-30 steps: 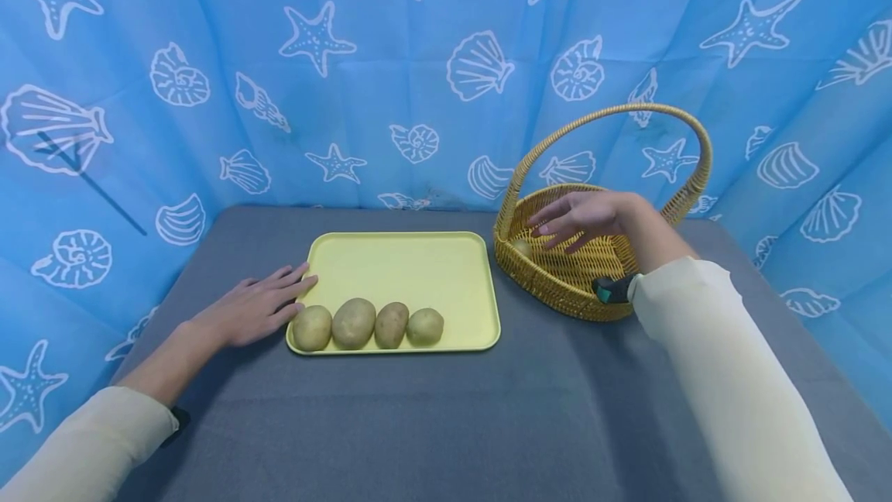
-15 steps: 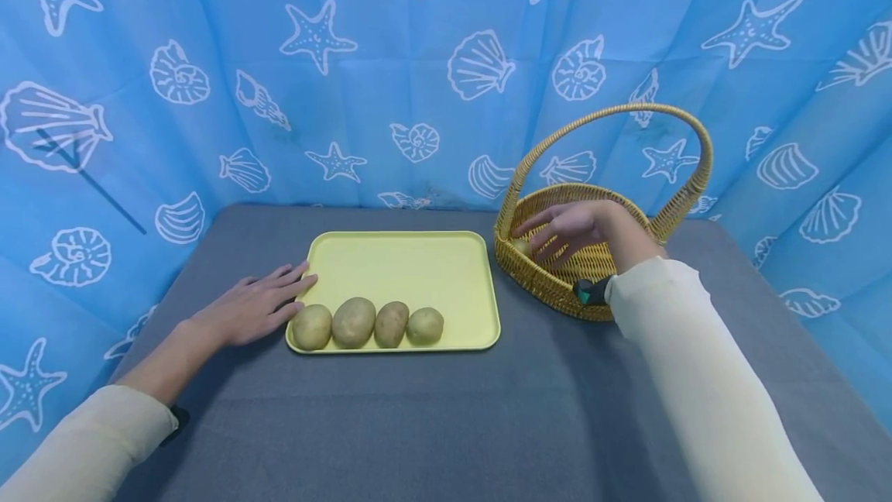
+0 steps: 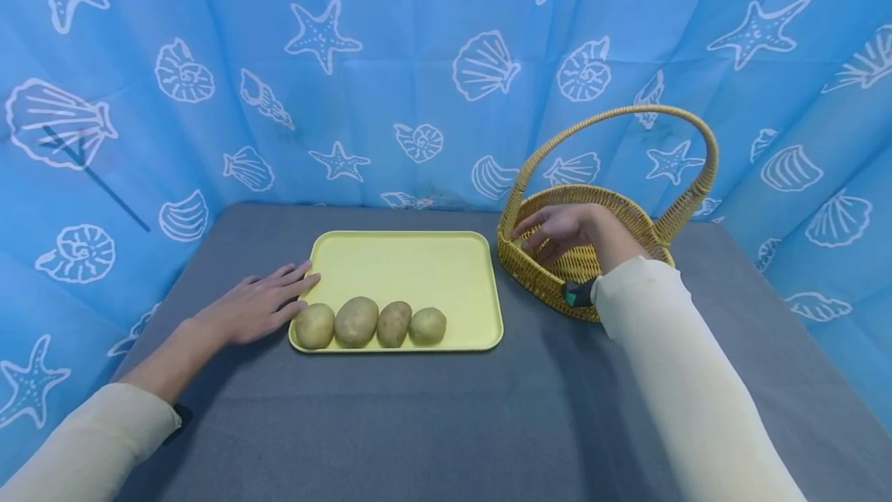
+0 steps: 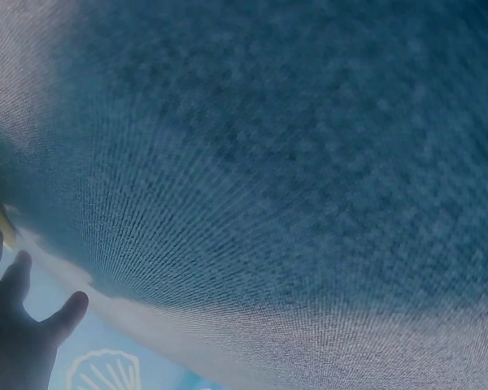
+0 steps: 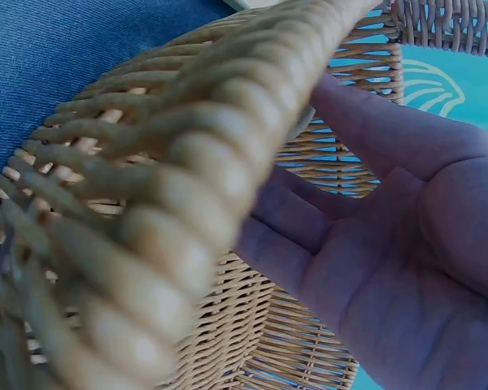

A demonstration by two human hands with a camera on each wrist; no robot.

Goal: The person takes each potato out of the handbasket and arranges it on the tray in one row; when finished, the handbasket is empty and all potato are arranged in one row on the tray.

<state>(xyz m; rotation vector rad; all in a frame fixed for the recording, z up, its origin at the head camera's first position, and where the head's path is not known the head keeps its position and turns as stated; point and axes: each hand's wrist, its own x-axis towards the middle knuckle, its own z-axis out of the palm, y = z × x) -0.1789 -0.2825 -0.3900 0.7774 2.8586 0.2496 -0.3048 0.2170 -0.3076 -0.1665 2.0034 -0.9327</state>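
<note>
My left hand [image 3: 258, 304] lies with its fingers straight across the left edge of the yellow tray [image 3: 404, 266], near the leftmost potato [image 3: 315, 326]. Several potatoes stand in a row along the tray's front edge. In the left wrist view the hand [image 4: 20, 325] shows dark, fingers spread. My right hand [image 3: 564, 227] reaches into the wicker basket [image 3: 533, 279], at its left end, beside a potato that is almost hidden in the head view. A sliver of that potato [image 5: 302, 123] shows by the thumb in the right wrist view; the rim covers the fingertips, and no firm grip shows.
The basket's tall arched handle [image 3: 613, 111] rises over the right forearm. A grey cloth [image 3: 418, 424] covers the table. Behind hangs a blue curtain [image 3: 418, 84] printed with shells and starfish.
My right hand has moved left and lower inside the basket, to the potato, which it now mostly hides. The left hand, the tray and its potatoes have stayed in place.
</note>
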